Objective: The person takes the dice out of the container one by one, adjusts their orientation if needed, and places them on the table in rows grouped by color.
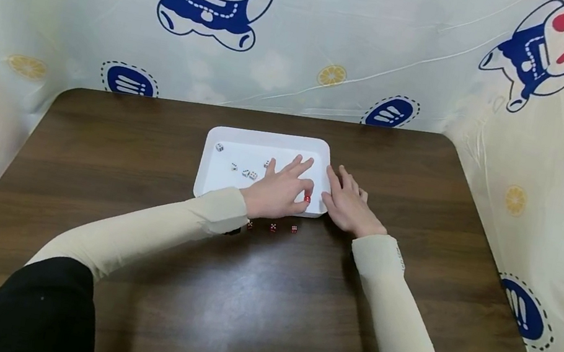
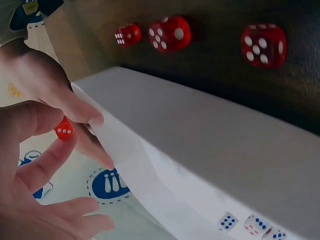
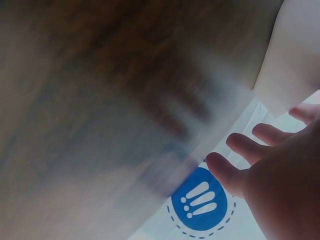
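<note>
My left hand (image 1: 279, 193) pinches a red die (image 2: 64, 129) between thumb and forefinger, over the right end of a white tray (image 1: 206, 178). Its other fingers spread away from the die. Fairly straight fingers of my right hand (image 1: 350, 207) rest against the tray's right side. White dice lie inside the tray, among them one white die (image 1: 219, 147) in the far left corner and another white die (image 2: 228, 221) further in. On the table before the tray sit three red dice in a row: a left one (image 1: 250, 224), a middle one (image 1: 273, 227) and a right one (image 1: 294, 229).
The dark wooden table (image 1: 234, 318) spreads out around the tray. Behind it and at both sides hangs a pale printed sheet (image 1: 298, 21). The sleeved left forearm (image 1: 146, 240) crosses above the table, left of the red dice.
</note>
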Demonstrator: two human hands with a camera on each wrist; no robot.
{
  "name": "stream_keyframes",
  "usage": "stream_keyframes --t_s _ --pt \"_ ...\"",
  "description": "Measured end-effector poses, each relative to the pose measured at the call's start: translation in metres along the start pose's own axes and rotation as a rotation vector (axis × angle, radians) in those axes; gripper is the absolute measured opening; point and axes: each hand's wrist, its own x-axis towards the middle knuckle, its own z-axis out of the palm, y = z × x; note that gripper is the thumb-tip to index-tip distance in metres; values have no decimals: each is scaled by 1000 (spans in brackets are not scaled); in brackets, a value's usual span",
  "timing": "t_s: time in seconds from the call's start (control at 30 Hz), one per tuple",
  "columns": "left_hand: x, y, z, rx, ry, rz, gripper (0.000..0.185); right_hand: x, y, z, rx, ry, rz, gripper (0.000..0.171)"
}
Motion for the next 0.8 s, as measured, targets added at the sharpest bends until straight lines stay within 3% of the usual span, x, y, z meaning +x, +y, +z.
stream_keyframes --t_s 0.8 --pt "-7 20 21 -14 -34 48 12 1 4 -4 15 -35 -4 60"
